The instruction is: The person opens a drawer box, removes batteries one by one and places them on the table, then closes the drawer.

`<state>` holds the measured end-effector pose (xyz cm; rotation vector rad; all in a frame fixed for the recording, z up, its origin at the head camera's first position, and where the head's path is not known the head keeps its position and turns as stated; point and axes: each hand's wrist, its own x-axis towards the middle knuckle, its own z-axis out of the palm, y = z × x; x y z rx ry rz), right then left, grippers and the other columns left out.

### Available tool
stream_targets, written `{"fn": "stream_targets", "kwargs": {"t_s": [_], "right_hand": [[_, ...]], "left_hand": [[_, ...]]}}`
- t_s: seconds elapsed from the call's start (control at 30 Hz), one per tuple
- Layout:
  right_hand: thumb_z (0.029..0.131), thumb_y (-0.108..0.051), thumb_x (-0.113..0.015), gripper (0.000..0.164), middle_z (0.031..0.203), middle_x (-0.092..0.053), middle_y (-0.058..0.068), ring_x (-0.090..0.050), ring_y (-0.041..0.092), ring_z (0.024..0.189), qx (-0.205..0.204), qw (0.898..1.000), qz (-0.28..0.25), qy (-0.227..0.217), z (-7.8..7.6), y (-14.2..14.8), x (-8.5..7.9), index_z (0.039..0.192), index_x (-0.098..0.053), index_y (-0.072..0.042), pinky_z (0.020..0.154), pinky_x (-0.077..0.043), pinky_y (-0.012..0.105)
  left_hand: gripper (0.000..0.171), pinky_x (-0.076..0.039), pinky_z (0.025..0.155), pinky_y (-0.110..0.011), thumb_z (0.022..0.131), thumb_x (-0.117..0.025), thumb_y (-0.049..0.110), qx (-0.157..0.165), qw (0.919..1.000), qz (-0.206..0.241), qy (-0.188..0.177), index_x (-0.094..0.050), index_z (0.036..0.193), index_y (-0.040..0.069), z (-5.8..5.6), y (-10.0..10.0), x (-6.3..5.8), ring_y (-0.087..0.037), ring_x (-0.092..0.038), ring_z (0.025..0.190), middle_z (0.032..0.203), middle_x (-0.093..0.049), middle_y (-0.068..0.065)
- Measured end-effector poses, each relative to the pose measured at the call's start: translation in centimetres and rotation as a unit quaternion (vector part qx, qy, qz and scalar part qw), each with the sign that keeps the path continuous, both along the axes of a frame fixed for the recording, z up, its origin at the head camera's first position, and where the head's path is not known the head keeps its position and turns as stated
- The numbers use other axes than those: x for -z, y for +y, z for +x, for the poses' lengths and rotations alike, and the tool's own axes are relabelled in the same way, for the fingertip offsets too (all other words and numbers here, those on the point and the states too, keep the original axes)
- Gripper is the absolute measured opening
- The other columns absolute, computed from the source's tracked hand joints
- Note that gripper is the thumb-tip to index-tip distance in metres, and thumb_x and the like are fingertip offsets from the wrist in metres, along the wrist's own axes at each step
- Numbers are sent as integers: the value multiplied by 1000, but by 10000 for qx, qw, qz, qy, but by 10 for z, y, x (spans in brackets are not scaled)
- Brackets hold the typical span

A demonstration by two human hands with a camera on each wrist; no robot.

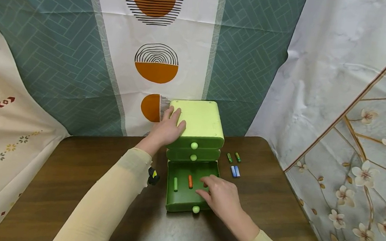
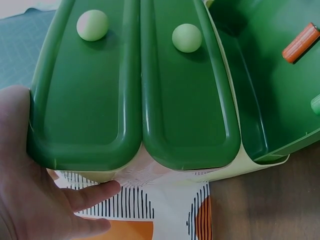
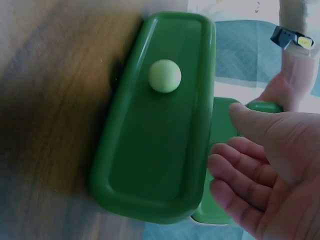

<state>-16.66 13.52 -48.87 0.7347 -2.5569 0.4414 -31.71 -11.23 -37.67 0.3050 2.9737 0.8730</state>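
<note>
A small green drawer cabinet (image 1: 198,117) with a pale yellow-green top stands at the back of the table. My left hand (image 1: 168,130) rests against its upper left edge, thumb over the top and fingers along the side. The bottom drawer (image 1: 180,201) is pulled out; the two drawers above it are closed. Inside the open drawer lie an orange battery (image 1: 190,181) and a light green battery (image 1: 175,184), apart from each other. Over the drawer's right side hovers my right hand (image 1: 222,196), its fingers loosely bent, thumb apart from them, holding nothing.
To the right of the cabinet, two green batteries (image 1: 233,157) and two blue-and-white batteries (image 1: 235,171) lie on the brown table (image 1: 261,210). Patterned cloth (image 1: 250,56) hangs behind the table and along both sides.
</note>
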Motion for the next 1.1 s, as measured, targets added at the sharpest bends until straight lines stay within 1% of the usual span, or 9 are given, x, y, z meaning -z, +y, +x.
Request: {"fn": "stream_targets", "kwargs": {"t_s": [0.13, 0.27, 0.37, 0.53, 0.83, 1.1], "right_hand": [[89, -35, -95, 33, 96, -75, -5, -72, 12, 77, -41, 9994, 58, -327, -9, -1, 2, 114, -83, -18, 59, -55, 31], [89, -33, -96, 35, 97, -75, -3, -72, 13, 77, -78, 9989, 122, -441, -17, -3, 6, 116, -83, -15, 59, -55, 32], [89, -31, -96, 37, 98, -74, -1, -71, 15, 77, -114, 9983, 194, -532, -23, -5, 9, 118, -83, -13, 60, -56, 34], [90, -31, -95, 40, 100, -74, 0, -72, 17, 81, -89, 9952, 420, -876, -31, -9, 13, 122, -82, -10, 64, -59, 39], [92, -37, -93, 44, 100, -71, -2, -72, 17, 84, -50, 9888, 795, -1258, -42, -22, 16, 126, -82, -12, 65, -58, 39], [94, -39, -91, 46, 108, -73, 1, -73, 20, 86, 29, 9791, 1166, -1667, -49, -31, 20, 131, -80, -14, 68, -60, 41]], "left_hand": [[74, -33, 122, -70, 116, -30, 53, -11, 10000, 34, -13, -13, 180, 20, 0, 1, -1, -42, -29, 163, 185, 3, -8], [74, -32, 122, -69, 116, -29, 53, -22, 10000, 9, -13, -13, 180, 20, 0, 2, -2, -41, -26, 164, 185, 3, -8], [74, -33, 122, -69, 116, -29, 54, -37, 10000, -22, -21, -13, 180, 20, 1, 2, -2, -41, -27, 164, 185, 3, -8], [74, -34, 121, -69, 116, -29, 54, -50, 10000, -29, -17, -13, 180, 19, 1, 2, -2, -42, -29, 163, 185, 3, -8], [74, -34, 120, -70, 116, -29, 53, -72, 10000, -39, 37, -14, 180, 19, 1, 1, -1, -42, -30, 163, 185, 1, -9], [74, -38, 118, -68, 116, -29, 54, -73, 9999, -67, 66, -14, 180, 20, -1, 1, 1, -42, -35, 160, 185, 1, -9]]}}
